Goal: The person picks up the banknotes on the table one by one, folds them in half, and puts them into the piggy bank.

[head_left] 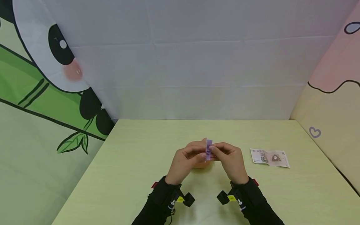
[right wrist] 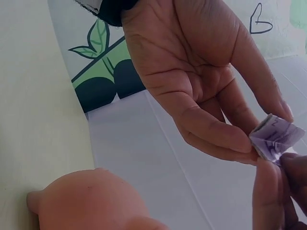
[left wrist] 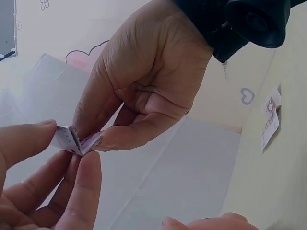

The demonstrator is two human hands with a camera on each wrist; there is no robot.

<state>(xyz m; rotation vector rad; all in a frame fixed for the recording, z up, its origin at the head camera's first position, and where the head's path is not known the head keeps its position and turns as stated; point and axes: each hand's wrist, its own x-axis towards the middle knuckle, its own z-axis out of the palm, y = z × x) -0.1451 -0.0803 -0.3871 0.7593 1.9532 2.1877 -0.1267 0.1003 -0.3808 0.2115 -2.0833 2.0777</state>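
1 small purple folded paper banknote (head_left: 209, 150), pinched from 2 sides

The folded banknote is held over the middle of the pale yellow table (head_left: 135, 165), between the left hand (head_left: 184, 161) and the right hand (head_left: 231, 159). Both hands have bent fingers, and the thumb and fingertips of each press on this paper, with almost no gap. I think they hold it by the tips because it is small, and its crease is easier to control from 2 sides.

A round, smooth, pinkish object (right wrist: 91, 201) sits on the table below the hands, mostly hidden in the head view, so downward room is limited there. A flat pink-and-white paper banknote (head_left: 270, 157) lies well apart on the right, probably to stay away from the black sleeves (head_left: 154, 198). Wide table surface remains at the left of the hands, and the far edge is well beyond them.
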